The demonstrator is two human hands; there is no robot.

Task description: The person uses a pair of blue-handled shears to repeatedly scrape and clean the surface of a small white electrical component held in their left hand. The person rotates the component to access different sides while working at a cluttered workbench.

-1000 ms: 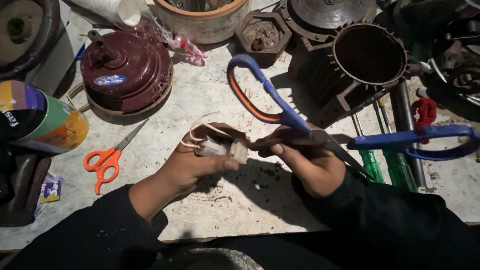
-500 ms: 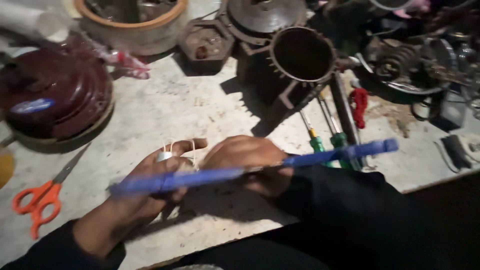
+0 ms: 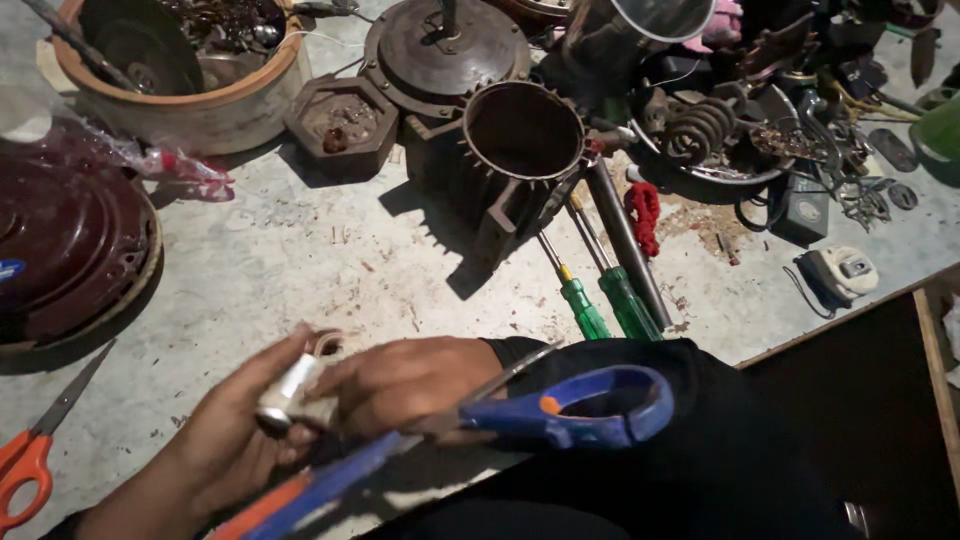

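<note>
My left hand (image 3: 225,445) is closed around a small white cylindrical part (image 3: 290,392) that has thin wire loops at its top. Touching it from the right, my right hand (image 3: 410,385) grips large blue-handled scissors (image 3: 595,405). One blue handle loop lies over my dark sleeve; the other handle, blue with orange inside, points down-left under my left hand. Both hands hover just above the near edge of the grey, dusty bench (image 3: 300,270).
Orange scissors (image 3: 25,465) lie at the bottom left beside a dark red round cover (image 3: 70,250). A finned motor housing (image 3: 520,140), two green screwdrivers (image 3: 600,305), a metal rod (image 3: 625,240), a clay-coloured bowl (image 3: 180,110) and scattered scrap parts fill the back and right.
The view has swung left and down. The blue scissors, held level across both hands before, now tilt down to the left, and the hands sit closer together around the white part.
</note>
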